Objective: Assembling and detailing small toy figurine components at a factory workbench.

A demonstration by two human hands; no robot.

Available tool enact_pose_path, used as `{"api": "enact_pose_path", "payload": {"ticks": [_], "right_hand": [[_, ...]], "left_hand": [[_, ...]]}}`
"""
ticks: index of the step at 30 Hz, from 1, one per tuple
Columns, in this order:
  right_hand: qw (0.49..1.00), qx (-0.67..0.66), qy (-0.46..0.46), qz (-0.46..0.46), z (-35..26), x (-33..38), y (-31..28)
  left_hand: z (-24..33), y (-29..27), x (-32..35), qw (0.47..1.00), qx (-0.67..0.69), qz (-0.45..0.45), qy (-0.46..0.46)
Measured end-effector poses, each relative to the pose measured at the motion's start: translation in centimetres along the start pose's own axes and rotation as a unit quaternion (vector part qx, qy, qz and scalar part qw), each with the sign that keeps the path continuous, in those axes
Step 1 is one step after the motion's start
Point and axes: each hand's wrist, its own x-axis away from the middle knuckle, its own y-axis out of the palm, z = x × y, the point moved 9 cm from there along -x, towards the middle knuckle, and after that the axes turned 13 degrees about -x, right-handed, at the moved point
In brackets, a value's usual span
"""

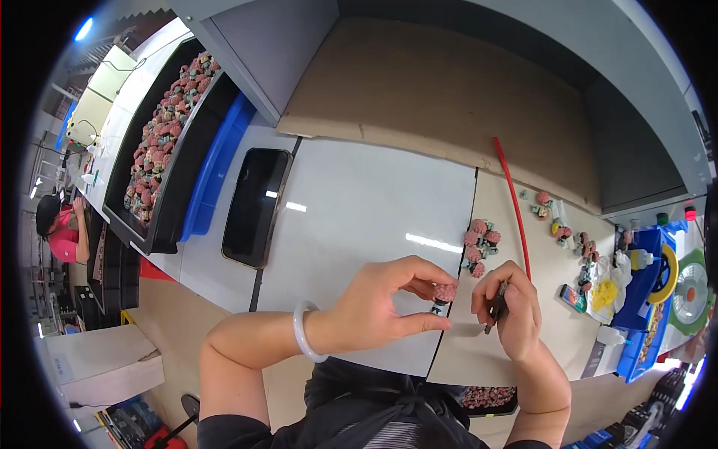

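Between the thumb and fingers of my left hand (pixel 389 303) is a small figurine (pixel 444 293) with a pink, bumpy top and a dark and white lower part. A pale bangle circles that wrist. My right hand (pixel 512 310), a short way to the right, is closed around a dark, slim tool (pixel 495 305); its exact kind is hard to make out. Both hands are over the near part of the table. Just beyond them lies a small cluster of similar pink figurines (pixel 479 243).
A black tray (pixel 168 224) heaped with pink figurines stands at left beside a blue bin (pixel 217 168). A phone (pixel 258 206) lies on the white tabletop (pixel 359 194). A red rod (pixel 512 202), more figurines (pixel 587 258), a tape roll (pixel 664 275) and a green fan (pixel 688 292) are at right.
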Motion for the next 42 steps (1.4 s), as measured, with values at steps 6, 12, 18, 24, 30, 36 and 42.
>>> {"api": "enact_pose_path", "payload": {"ticks": [6,12,18,24,30,36,42], "right_hand": [[0.997,0.072,-0.019,0.02,-0.5,0.2,0.5],[0.987,0.137,-0.074,-0.029,-1.1,0.6,1.0],[0.987,0.143,-0.067,-0.028,-1.1,0.6,0.9],[0.994,0.101,-0.043,-0.018,-0.4,0.2,0.8],[0.999,0.053,0.006,-0.008,0.8,-0.1,0.2],[0.997,0.009,0.078,-0.001,2.1,-0.5,0.4],[0.993,0.0,0.113,0.031,3.1,-0.1,-0.3]], "left_hand": [[0.1,-0.3,-0.4,1.0,-0.006,0.004,0.008],[0.4,0.0,-0.3,1.0,-0.015,-0.004,0.002],[-0.2,0.2,-0.2,0.998,0.066,0.017,-0.005],[0.9,-0.3,-0.1,0.996,-0.015,0.031,0.082],[2.0,-0.8,0.0,0.985,-0.124,0.081,0.092],[2.1,-1.2,0.5,0.971,-0.196,0.094,0.095],[6.4,-5.6,1.0,0.907,-0.348,0.209,0.114]]}}
